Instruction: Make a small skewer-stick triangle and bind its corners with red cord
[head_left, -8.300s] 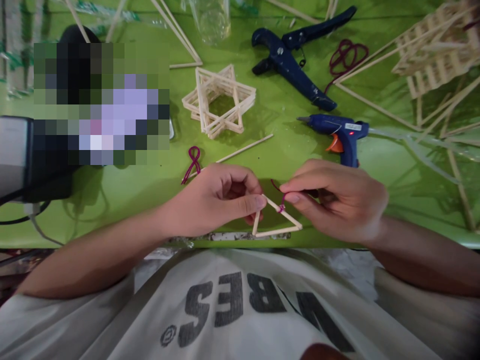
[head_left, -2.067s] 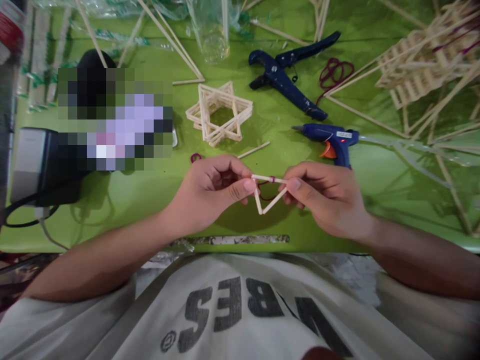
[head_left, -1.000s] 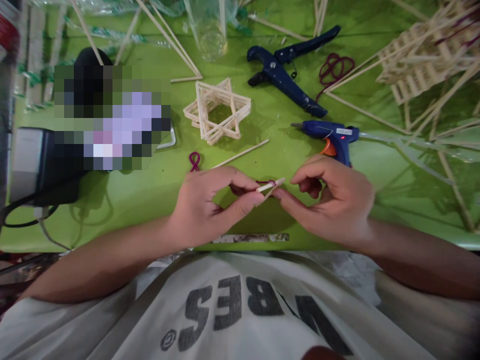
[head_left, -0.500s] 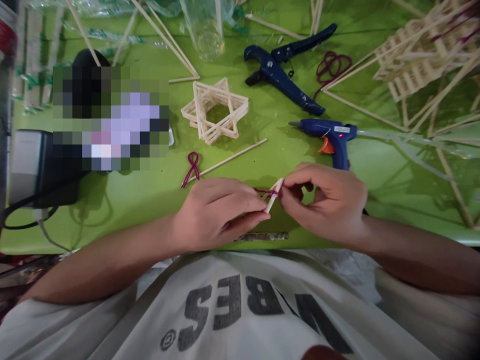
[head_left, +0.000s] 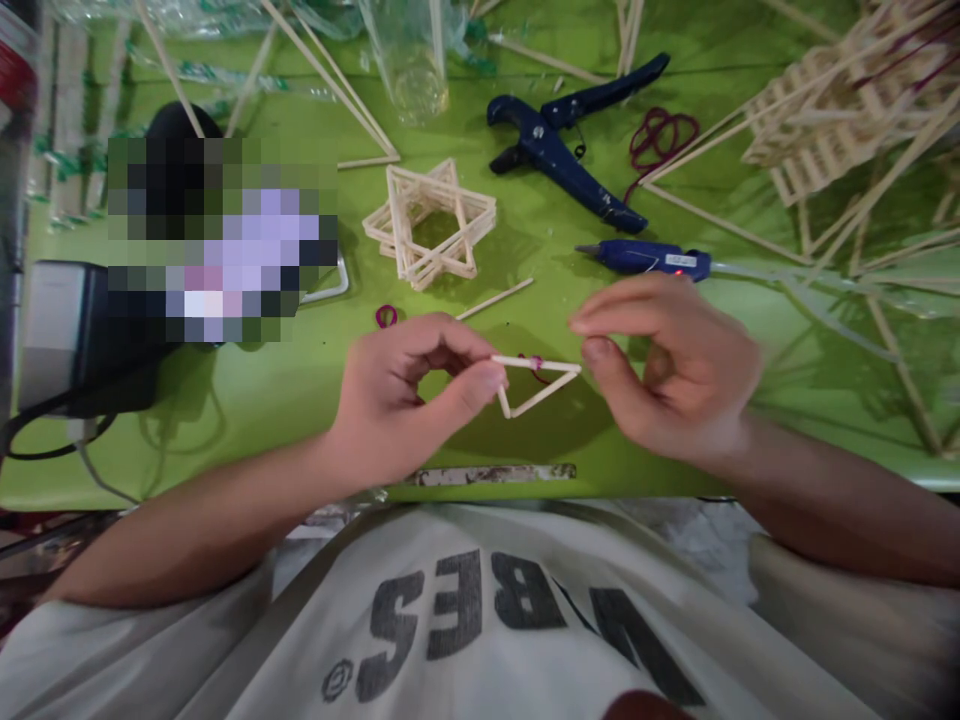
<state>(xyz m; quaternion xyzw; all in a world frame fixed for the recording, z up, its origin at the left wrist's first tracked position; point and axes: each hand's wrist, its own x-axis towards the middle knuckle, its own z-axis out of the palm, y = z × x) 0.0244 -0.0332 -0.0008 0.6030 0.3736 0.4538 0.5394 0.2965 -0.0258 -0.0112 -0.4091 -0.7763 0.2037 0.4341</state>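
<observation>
My left hand point(head_left: 420, 400) pinches one corner of a small triangle made of wooden sticks point(head_left: 546, 393) between thumb and fingers. A purple cord point(head_left: 536, 362) is tied around the triangle's top stick, and its tail hangs down inside. Just right of the triangle hovers my right hand point(head_left: 671, 375), its thumb and forefinger a little apart with nothing visible between them. Behind my left hand a purple cord loop point(head_left: 385, 307) shows only in part, as does a loose stick point(head_left: 495, 299). Beyond these sits a star-shaped stack of sticks point(head_left: 395, 222).
A blue glue gun point(head_left: 652, 258) lies beyond my right hand, its handle hidden. Farther back are a blue cutter point(head_left: 566, 165) and a coil of cord point(head_left: 660, 138). A stick structure point(head_left: 817, 130) stands at right, a plastic cup point(head_left: 416, 85) at the back, a black adapter point(head_left: 82, 340) at left.
My right hand has let go of the triangle and moved up and right. The left hand has turned the triangle so that its open shape shows, and has shifted slightly left.
</observation>
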